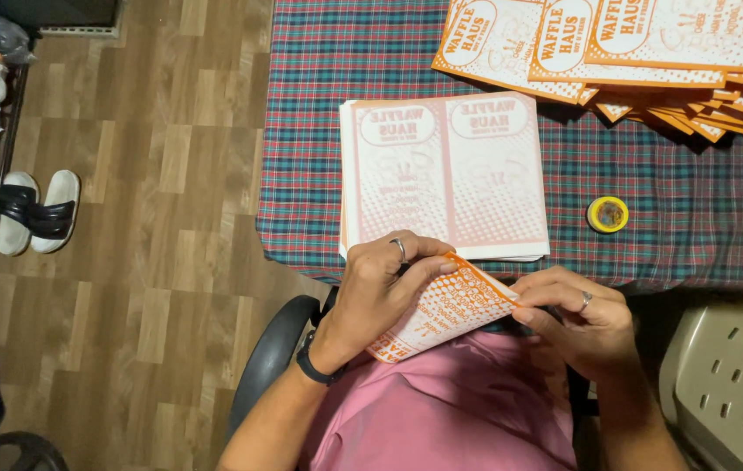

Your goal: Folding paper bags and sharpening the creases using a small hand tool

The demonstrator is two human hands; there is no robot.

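My left hand [380, 288] and my right hand [581, 318] both hold one orange-and-white printed paper sheet [450, 305], folded, over my lap at the table's near edge. The left hand, with a ring and a dark wrist band, grips its left side; the right hand's fingers pinch its right corner. Just beyond lies a stack of flat white sheets with faint pink print [441, 179] on the plaid tablecloth [301, 131].
A fanned pile of orange printed paper pieces [633, 52] lies at the table's far right. A small round yellow container [608, 214] sits right of the stack. Sandals [35, 214] rest on the wooden floor at left. A beige plastic chair [729, 384] stands at right.
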